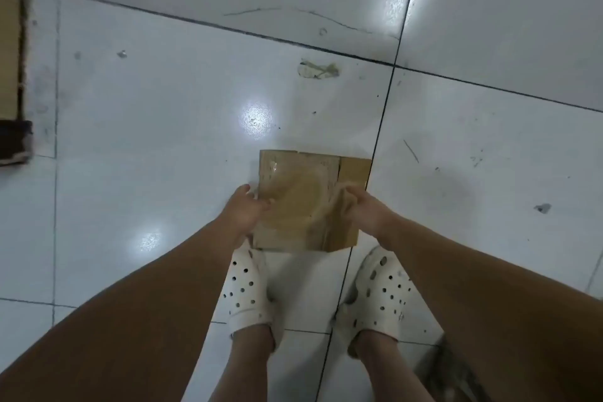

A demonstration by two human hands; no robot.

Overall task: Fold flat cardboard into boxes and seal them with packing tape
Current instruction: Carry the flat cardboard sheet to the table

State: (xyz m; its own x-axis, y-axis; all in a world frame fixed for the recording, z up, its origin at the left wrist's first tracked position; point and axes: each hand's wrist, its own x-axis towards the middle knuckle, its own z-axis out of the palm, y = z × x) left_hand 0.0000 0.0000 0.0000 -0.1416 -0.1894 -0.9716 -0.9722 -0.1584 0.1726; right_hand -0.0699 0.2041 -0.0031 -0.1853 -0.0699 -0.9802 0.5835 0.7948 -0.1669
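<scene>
head view looks straight down at a white tiled floor (163, 140). a small cardboard box (293, 173) is in the lower middle of the frame, just beyond the toes of two white clogs (246, 290); i cannot tell if it rests on the floor or is lifted. glossy packing tape (287, 202) covers much of its top face. the left hand (244, 212) grips the box's left edge, with the thumb on top. the right hand (367, 210) holds the right part, its fingers (352, 194) curled on the top where the tape is wrinkled. a crumpled tape scrap (318, 69) lies on the floor above the box in the frame, well apart. more cardboard (9, 42) shows at the upper left edge.
</scene>
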